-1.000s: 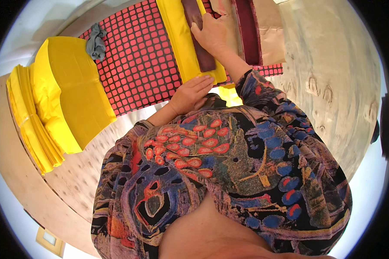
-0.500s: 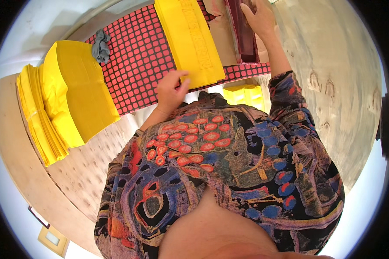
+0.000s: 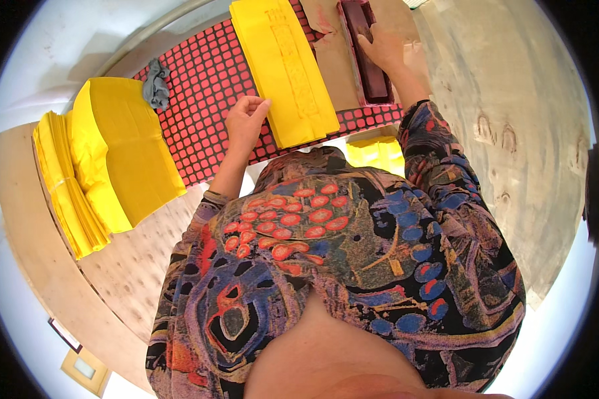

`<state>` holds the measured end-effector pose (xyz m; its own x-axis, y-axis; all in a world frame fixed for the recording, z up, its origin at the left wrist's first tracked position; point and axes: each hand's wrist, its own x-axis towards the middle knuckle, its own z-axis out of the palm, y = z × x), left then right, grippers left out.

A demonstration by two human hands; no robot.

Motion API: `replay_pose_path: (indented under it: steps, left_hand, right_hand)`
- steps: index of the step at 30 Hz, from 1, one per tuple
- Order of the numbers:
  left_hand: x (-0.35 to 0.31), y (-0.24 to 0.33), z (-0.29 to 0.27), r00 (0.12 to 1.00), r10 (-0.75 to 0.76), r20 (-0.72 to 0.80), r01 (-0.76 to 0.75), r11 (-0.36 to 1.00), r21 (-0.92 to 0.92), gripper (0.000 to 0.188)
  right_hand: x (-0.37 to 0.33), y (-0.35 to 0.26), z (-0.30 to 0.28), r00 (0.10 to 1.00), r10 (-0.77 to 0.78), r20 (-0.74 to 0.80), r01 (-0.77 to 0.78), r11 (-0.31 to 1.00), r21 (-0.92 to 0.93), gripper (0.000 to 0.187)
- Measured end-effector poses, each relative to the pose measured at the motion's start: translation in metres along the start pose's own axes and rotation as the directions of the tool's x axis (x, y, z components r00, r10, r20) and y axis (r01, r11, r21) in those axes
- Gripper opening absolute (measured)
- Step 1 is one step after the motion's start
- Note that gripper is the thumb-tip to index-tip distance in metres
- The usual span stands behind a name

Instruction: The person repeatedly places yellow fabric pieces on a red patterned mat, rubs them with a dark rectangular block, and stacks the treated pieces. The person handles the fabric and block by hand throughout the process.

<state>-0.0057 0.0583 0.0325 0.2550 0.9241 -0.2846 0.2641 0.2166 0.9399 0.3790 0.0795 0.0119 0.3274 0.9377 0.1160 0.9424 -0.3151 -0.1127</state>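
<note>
A folded yellow paper stack with a faint printed panel lies lengthwise on the table. My left hand is at its left edge, thumb and forefinger closed on the paper there. A long, narrow, dark red tray, stained around its rim, rests on brown cardboard to the right of the stack. My right hand lies over the tray's right wall, its thumb reaching across the inside. The other fingers are partly hidden, bent over that side.
Red-and-black patterned cloth covers the table. Farther left are a large folded yellow sheet pile, a tied yellow bundle and a crumpled grey cloth. More yellow paper shows below the table's near edge. A wooden board stretches along the right.
My left hand has shifted left and up along the stack's edge, its fingers closing on the paper. My right hand and the tray appear lower and farther left as the view shifts.
</note>
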Motion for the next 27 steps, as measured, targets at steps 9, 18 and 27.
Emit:
replay_pose_path:
  steps: [9, 18, 27]
  left_hand:
    - [0.008, 0.003, -0.006, 1.0, -0.022, 0.009, 0.021, 0.988, 0.154, 0.026]
    - [0.016, 0.0, -0.01, 0.998, -0.039, 0.055, 0.038, 0.999, 0.031, 0.021]
    - [0.016, -0.005, -0.006, 0.991, -0.081, 0.108, 0.08, 0.997, 0.02, 0.022]
  right_hand:
    - [-0.02, -0.035, -0.018, 0.966, 0.08, -0.247, -0.058, 0.994, 0.097, 0.046]
    - [-0.088, -0.109, 0.007, 0.981, -0.004, 0.193, -0.136, 0.694, 0.707, 0.034]
    - [-0.101, -0.119, -0.001, 0.981, 0.007, 0.196, -0.132, 0.761, 0.635, 0.031]
